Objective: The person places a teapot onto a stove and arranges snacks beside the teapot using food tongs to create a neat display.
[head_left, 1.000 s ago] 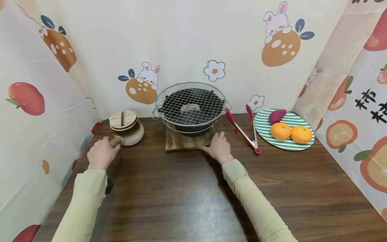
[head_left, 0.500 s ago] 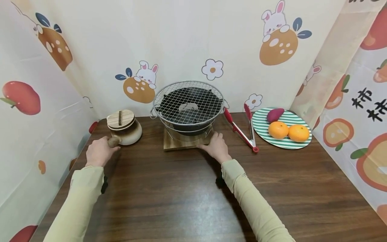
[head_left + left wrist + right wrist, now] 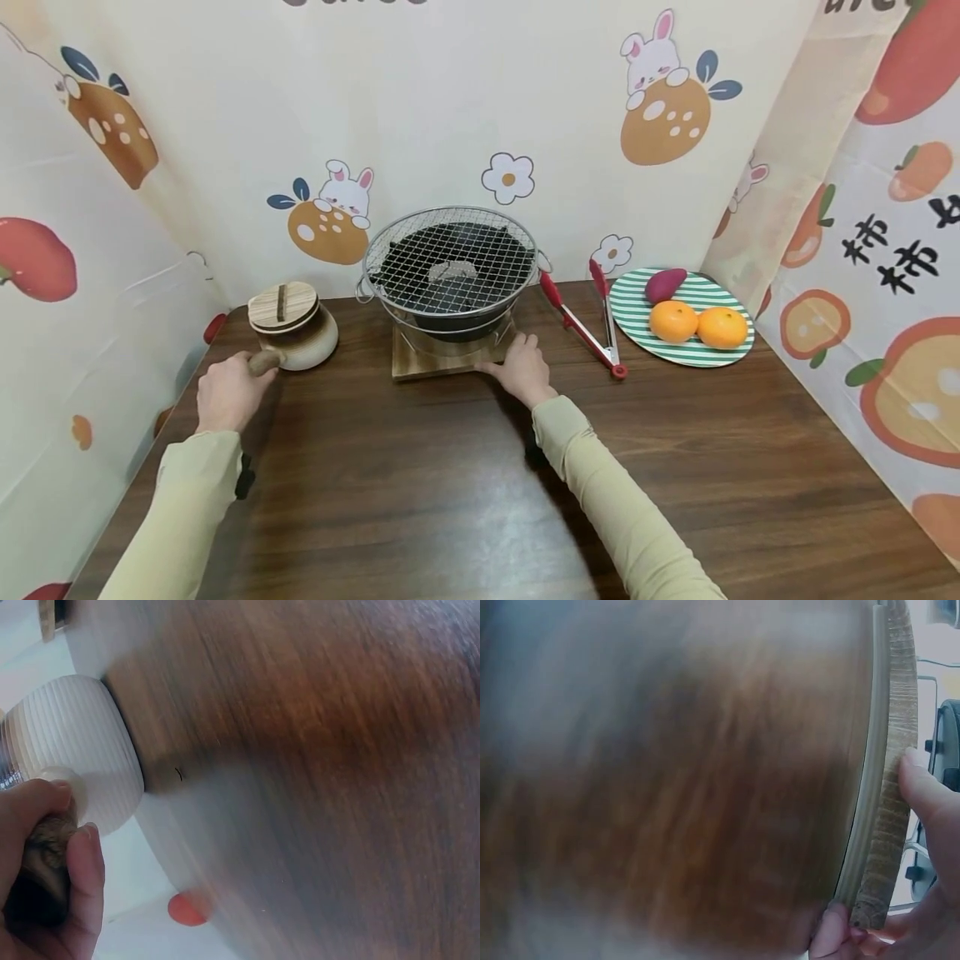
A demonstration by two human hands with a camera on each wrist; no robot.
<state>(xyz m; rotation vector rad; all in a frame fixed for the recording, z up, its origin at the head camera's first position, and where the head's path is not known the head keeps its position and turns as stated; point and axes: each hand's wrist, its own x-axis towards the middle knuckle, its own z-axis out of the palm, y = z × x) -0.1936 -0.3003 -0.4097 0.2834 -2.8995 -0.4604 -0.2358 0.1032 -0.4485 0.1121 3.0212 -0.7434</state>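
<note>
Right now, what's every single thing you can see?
Table: one, brown, underneath
Cloth walls: three, pale, around
Pot: one, white and brown, left
Handle: one, brown, on pot
Lid: one, tan, on pot
Board: one, brown, centre
Bowl: one, black, above board
Mesh: one, silver, over bowl
Lump: one, grey, seen through mesh
Plate: one, green-white, right
Tongs: one, red-silver, between bowl and plate
Fruits: two, orange, on plate
Maybe sweet potato: one, purple, on plate
Wrist devices: two, black, wrists
Sleeves: two, pale green, arms
Left fingers: one hand, around the handle
Right fingers: one hand, on the board's edge
</note>
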